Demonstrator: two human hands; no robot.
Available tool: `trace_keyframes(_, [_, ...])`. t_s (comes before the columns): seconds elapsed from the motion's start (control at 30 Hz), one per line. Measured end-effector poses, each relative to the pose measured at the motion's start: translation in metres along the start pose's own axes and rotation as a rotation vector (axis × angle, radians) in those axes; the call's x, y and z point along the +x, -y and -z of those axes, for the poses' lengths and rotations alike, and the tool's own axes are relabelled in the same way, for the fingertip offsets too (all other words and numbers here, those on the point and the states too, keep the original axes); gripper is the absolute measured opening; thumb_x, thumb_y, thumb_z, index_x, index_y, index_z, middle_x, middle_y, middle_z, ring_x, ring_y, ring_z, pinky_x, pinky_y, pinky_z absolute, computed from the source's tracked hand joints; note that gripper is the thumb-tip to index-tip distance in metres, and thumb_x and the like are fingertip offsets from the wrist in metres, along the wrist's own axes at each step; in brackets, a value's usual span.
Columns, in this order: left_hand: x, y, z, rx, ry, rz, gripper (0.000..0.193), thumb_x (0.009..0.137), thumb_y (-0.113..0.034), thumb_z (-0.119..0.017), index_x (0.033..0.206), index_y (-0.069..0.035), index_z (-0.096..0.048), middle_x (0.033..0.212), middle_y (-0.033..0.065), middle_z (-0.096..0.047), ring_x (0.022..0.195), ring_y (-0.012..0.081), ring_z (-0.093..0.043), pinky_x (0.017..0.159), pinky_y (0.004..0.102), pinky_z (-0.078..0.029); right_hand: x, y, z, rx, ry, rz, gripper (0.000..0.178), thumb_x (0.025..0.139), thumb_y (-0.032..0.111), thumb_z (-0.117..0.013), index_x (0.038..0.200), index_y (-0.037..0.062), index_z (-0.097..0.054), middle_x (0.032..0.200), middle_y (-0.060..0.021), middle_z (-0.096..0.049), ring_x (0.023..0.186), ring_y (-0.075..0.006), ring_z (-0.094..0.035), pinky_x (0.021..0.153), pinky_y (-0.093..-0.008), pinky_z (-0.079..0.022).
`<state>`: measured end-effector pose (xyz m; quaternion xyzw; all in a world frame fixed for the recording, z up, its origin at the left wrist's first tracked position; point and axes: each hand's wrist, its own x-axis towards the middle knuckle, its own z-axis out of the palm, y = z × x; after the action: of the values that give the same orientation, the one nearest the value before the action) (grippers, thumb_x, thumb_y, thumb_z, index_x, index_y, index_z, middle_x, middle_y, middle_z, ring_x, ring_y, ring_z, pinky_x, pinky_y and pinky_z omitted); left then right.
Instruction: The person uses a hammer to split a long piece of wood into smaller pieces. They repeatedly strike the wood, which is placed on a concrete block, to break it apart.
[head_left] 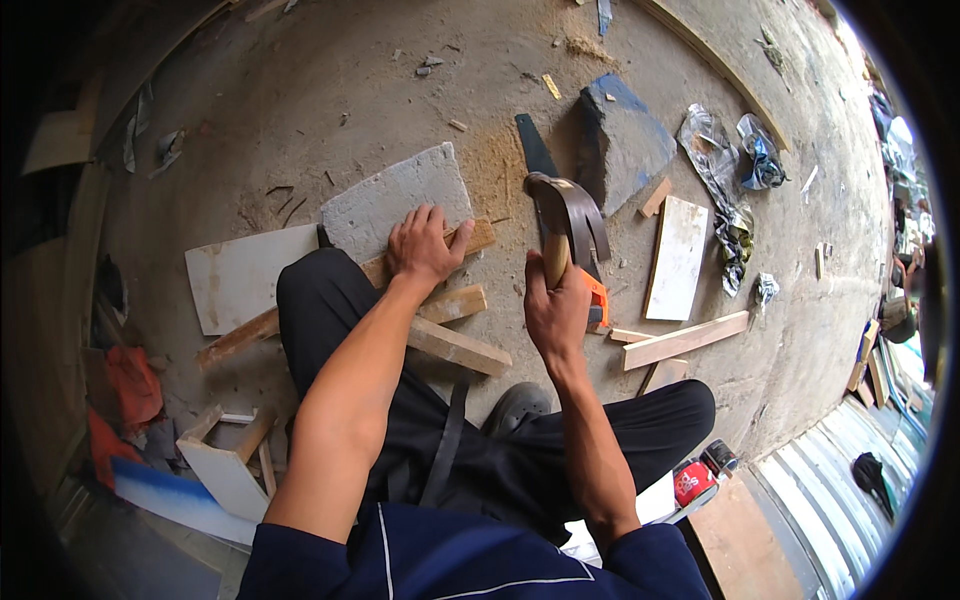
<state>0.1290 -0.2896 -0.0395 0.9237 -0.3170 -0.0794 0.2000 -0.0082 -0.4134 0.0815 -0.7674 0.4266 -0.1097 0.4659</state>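
Note:
My left hand (pixel 425 243) presses down on a short wooden strip (pixel 481 236), with its fingertips reaching over the edge of a flat grey concrete block (pixel 395 195). The palm hides the strip's middle. My right hand (pixel 557 312) is wrapped around the wooden handle of a claw hammer (pixel 568 208), whose dark metal head is raised off the ground to the right of the strip. Partly behind the hammer lies a handsaw (pixel 535 145) with an orange and black handle (pixel 597 300). Loose wood offcuts (pixel 460 345) lie just below my left hand, between my legs.
A larger grey block (pixel 625 145) with blue patches stands at the far right. Nearby lie a white board (pixel 678 258), a wooden batten (pixel 686 340) and crumpled foil (pixel 715 150). Another white board (pixel 250 275) lies beside my left knee, and a wooden frame (pixel 222 450) is at lower left.

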Motion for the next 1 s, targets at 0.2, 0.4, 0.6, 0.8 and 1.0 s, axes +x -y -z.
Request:
trace_keyframes(0.2, [0.001, -0.002, -0.003, -0.033, 0.006, 0.009, 0.053, 0.09, -0.059, -0.05, 0.084, -0.007, -0.058, 0.089, 0.0121, -0.058, 0.087, 0.033, -0.059, 0.076, 0.0466, -0.042, 0.03, 0.0, 0.012, -0.231, 0.291, -0.196, 0.034, 0.094, 0.032, -0.059, 0.098, -0.0016, -0.054, 0.074, -0.0214, -0.061, 0.067, -0.0338, -0.059, 0.066, -0.0435, -0.047])
trace_keyframes(0.4, [-0.001, 0.001, -0.002, -0.052, 0.057, 0.041, 0.055, 0.089, -0.059, -0.05, 0.089, -0.004, -0.06, 0.092, 0.014, -0.059, 0.09, 0.033, -0.058, 0.078, 0.0468, -0.04, 0.03, 0.026, 0.009, -0.122, 0.103, -0.02, 0.026, 0.093, 0.022, -0.061, 0.096, -0.0004, -0.049, 0.069, -0.0271, -0.061, 0.065, -0.046, -0.062, 0.06, -0.05, -0.046])
trace_keyframes(0.6, [0.0, -0.002, -0.007, -0.02, -0.002, 0.021, 0.053, 0.089, -0.058, -0.051, 0.087, -0.006, -0.059, 0.09, 0.0119, -0.058, 0.091, 0.0323, -0.058, 0.077, 0.0467, -0.04, 0.023, -0.047, -0.005, -0.467, 0.411, -0.16, 0.031, 0.09, 0.026, -0.059, 0.1, -0.0021, -0.05, 0.08, -0.0297, -0.062, 0.076, -0.0449, -0.063, 0.069, -0.0514, -0.047])
trace_keyframes(0.8, [-0.004, 0.004, -0.01, -0.012, -0.031, 0.017, 0.051, 0.089, -0.058, -0.052, 0.085, -0.008, -0.058, 0.088, 0.0097, -0.058, 0.089, 0.0317, -0.058, 0.076, 0.0468, -0.04, 0.014, -0.003, 0.007, -0.196, 0.265, -0.191, 0.026, 0.091, 0.023, -0.059, 0.095, -0.0014, -0.05, 0.076, -0.0266, -0.062, 0.07, -0.0435, -0.062, 0.065, -0.048, -0.047])
trace_keyframes(1.0, [0.001, 0.001, -0.004, -0.02, -0.036, 0.012, 0.049, 0.089, -0.056, -0.054, 0.082, -0.008, -0.056, 0.086, 0.0091, -0.057, 0.088, 0.0311, -0.058, 0.076, 0.0456, -0.041, 0.024, -0.005, -0.014, -0.071, 0.155, -0.107, 0.027, 0.092, 0.024, -0.058, 0.098, -0.0008, -0.049, 0.077, -0.0306, -0.061, 0.073, -0.049, -0.061, 0.066, -0.0505, -0.046])
